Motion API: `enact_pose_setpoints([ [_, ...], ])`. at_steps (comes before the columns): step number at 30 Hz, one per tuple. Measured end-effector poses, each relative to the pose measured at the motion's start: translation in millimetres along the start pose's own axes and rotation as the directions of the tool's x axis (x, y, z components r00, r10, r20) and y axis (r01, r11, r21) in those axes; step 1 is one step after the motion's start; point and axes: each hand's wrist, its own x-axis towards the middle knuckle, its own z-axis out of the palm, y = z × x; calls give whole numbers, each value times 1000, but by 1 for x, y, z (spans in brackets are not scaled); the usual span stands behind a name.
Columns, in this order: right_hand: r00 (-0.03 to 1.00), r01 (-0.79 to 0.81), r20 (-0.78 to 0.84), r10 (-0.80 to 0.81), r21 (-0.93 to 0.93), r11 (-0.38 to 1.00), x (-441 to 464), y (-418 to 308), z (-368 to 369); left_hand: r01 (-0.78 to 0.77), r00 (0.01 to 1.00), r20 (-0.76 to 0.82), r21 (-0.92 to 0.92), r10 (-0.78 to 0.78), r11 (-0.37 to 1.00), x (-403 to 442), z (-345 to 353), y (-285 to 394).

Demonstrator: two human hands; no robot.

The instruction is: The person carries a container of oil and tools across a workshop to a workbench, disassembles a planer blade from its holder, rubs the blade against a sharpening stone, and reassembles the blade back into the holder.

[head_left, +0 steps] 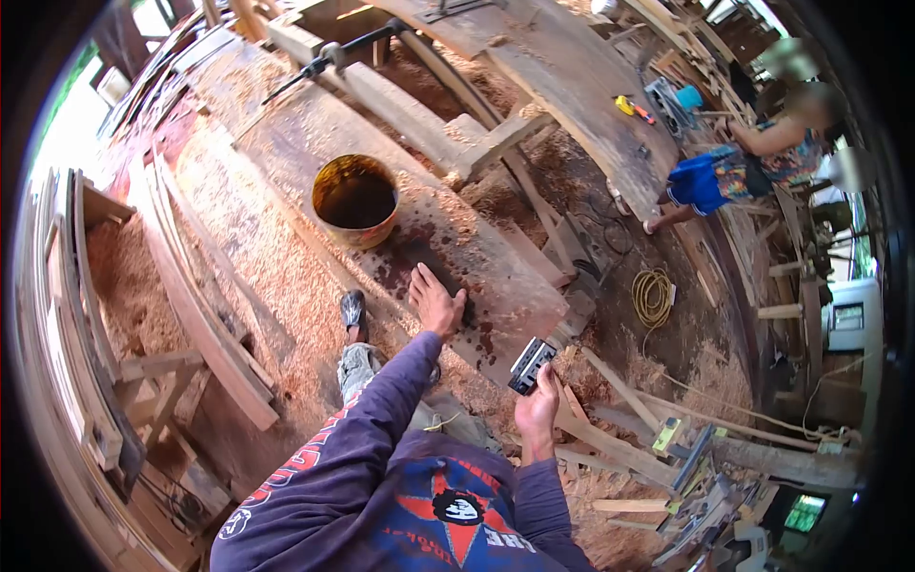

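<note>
My left hand rests on a dark, flat block that lies on the wooden bench. Its fingers are stretched out over the block. Wet dark spots surround it on the wood. Just beyond stands a round yellowish container with dark liquid inside. In my right hand is a small black and silver slotted metal piece, pinched between thumb and fingers beside the bench's near end.
Wood shavings cover much of the floor and bench. A bar clamp lies at the top. A coiled yellow cord is on the right, below a person in blue shorts. Long boards stand at left.
</note>
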Motion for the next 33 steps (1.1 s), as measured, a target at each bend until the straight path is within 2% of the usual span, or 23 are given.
enact_pose_setpoints([
  [2, 988, 151, -3, -152, -121, 981, 4, 1, 4, -182, 970, 160, -7, 180, 983, 17, 7, -6],
  [3, 984, 177, -8, -181, -158, 971, 7, 1, 8, -275, 937, 222, -1, 268, 962, 28, 13, -11],
  [4, 982, 181, -23, -187, -146, 973, 11, 3, 10, -290, 931, 234, 5, 280, 957, 37, 10, -13],
  [6, 980, 189, -20, -199, -243, 952, 20, 5, 12, -579, 703, 526, 33, 479, 815, 56, 5, -15],
  [7, 981, 176, -36, -191, -256, 951, 27, 8, 12, -644, 635, 546, -16, 547, 764, 62, 8, -18],
  [8, 980, 169, -59, -192, -277, 946, 33, 13, 11, -643, 629, 559, -17, 541, 765, 67, 6, -12],
  [10, 976, 182, -63, -210, -308, 934, 43, 20, 9, -746, 450, 747, 14, 489, 665, 73, 6, -5],
  [12, 966, 184, -99, -237, -378, 908, 44, 24, 10, -761, 436, 753, 16, 493, 649, 63, 7, -8],
  [14, 955, 189, -126, -268, -437, 879, 43, 30, 13, -563, 680, 563, -10, 470, 826, 28, -10, -2],
  [15, 932, 213, -119, -341, -582, 785, 43, 33, 15, -551, 761, 418, 13, 496, 834, 7, -16, -5],
  [16, 907, 223, -100, -408, -710, 668, 42, 37, 18, -510, 814, 375, 98, 443, 855, -7, -9, -16],
  [17, 892, 219, -102, -441, -756, 617, 45, 47, 15, -495, 827, 354, 87, 437, 865, -14, -8, -24],
  [18, 892, 214, -110, -439, -752, 623, 51, 55, 11, -480, 838, 332, 76, 432, 874, -17, -7, -31],
  [20, 805, 375, 221, -551, -908, 184, 59, 61, 17, -503, 815, 375, 82, 441, 860, -12, -24, -35],
  [21, 770, 452, 341, -539, -888, 84, 63, 62, 19, -520, 796, 409, 84, 446, 850, -7, -34, -39],
  [22, 686, 496, 500, -529, -853, -163, 65, 58, 30, -565, 776, 393, 88, 493, 820, 0, -42, -49],
  [24, 629, 557, 664, -405, -748, -362, 75, 56, 46, -599, 746, 378, 21, 549, 800, 14, -56, -67],
  [25, 602, 588, 718, -349, -694, -414, 83, 60, 49, -574, 764, 368, 12, 530, 819, 17, -64, -68],
  [30, 597, 624, 691, -408, -719, -306, 88, 78, 58, -604, 765, 308, 40, 565, 796, 25, -78, -68],
  [33, 778, 429, 350, -522, -903, 35, 76, 80, 45, -618, 708, 487, 76, 512, 782, 34, -84, -63],
])
